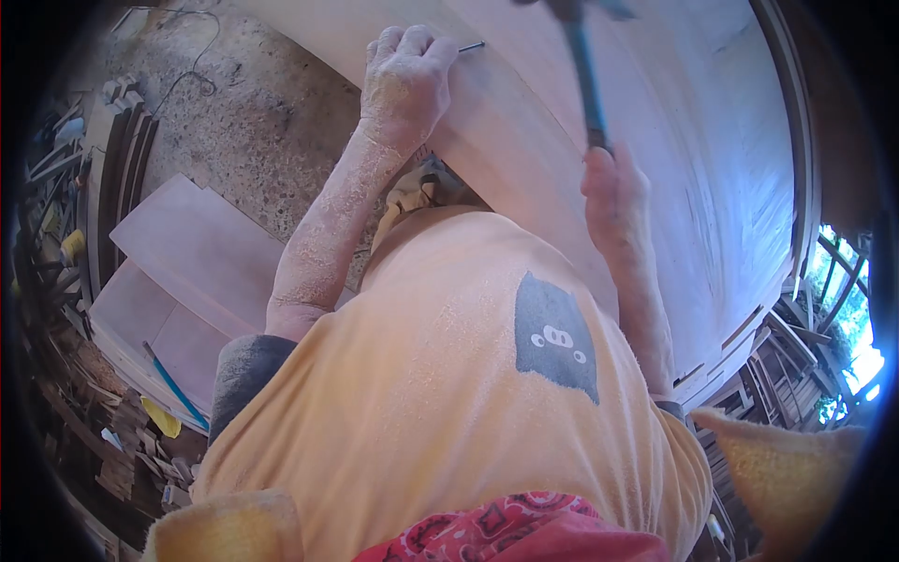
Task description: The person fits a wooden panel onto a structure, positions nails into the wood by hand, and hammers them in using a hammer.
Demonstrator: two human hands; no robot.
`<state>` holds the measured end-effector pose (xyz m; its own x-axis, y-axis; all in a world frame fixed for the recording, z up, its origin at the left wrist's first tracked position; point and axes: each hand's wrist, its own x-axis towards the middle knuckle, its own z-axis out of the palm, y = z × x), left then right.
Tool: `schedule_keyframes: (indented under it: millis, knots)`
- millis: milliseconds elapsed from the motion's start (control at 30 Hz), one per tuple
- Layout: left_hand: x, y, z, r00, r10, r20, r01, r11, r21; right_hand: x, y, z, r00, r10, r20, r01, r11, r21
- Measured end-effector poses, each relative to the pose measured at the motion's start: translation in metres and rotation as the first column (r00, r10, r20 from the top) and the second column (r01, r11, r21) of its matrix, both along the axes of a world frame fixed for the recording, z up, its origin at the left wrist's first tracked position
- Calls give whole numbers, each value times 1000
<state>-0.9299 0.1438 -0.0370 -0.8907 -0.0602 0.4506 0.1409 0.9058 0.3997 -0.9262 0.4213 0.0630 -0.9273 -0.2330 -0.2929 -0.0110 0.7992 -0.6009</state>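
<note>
Dusted with pale powder, my left hand (406, 82) is closed at the near edge of a large wooden board (524, 140). From its fingers a thin metal nail (471, 46) sticks out to the right, low over the board. My right hand (615, 192) is wrapped round the handle of a hammer (587, 84), raised above the board. The hammer's head is at the top edge of the view, blurred and partly cut off.
Flat panels (201, 244) lie at the left, with a blue-green stick (174, 386) on their edge. Wood strips (117, 178) stand beside them. Scrap wood (777, 375) is piled at the right. Dusty floor (253, 122) shows beyond my left arm.
</note>
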Motion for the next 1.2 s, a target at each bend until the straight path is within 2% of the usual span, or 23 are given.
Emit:
schedule_keyframes:
  millis: [100, 200, 233, 333, 433, 533, 633, 767, 933, 1033, 1133, 1167, 1200]
  knots:
    - [1, 0, -4, 1000, 20, -3, -20, 1000, 4, 6, 1, 17, 997, -32, -70, 12, 966, -258]
    - [0, -2, -3, 1000, 22, 0, -22, 1000, -6, 8, -5, -9, 1000, -6, -6, 6, 1000, 15]
    - [0, -1, -2, 1000, 20, 5, -20, 1000, -9, 2, -8, -17, 980, 197, -3, -185, 926, 328]
    - [0, -4, -2, 1000, 3, -10, -3, 1000, -14, 3, -3, -15, 983, 154, 97, -164, 981, 102]
    - [-1, 0, -3, 1000, 22, -22, -22, 1000, 7, 10, -6, -6, 999, 39, 37, -36, 997, -69]
    - [-1, -1, -5, 999, 20, -27, -20, 1000, 12, 14, -5, -18, 997, -54, 59, 60, 992, -107]
    - [1, -3, -1, 1000, 6, 7, -6, 1000, -4, 2, -8, -20, 984, 176, 26, -176, 941, 290]
    - [-2, -1, -3, 1000, 16, 8, -16, 1000, 25, 5, 17, -21, 997, -72, 20, 70, 995, 77]
    - [5, 8, 0, 998, 44, 40, -44, 999, 14, 30, 92, -52, 900, -437, -5, 436, 899, -42]
    - [1, -1, 0, 992, 108, 62, -104, 993, -62, 49, 122, -49, 870, -492, 4, 491, 868, -72]
    - [-5, -36, 0, 974, 201, 107, -204, 979, 17, 64, 136, -56, 837, -547, -2, 545, 836, -59]
    - [-2, -41, 2, 975, 178, 134, -188, 980, 61, 65, 135, -58, 840, -543, -20, 541, 839, -64]
    - [1, -37, 3, 984, 124, 131, -129, 991, 27, 64, 131, -59, 842, -538, -39, 534, 842, -71]
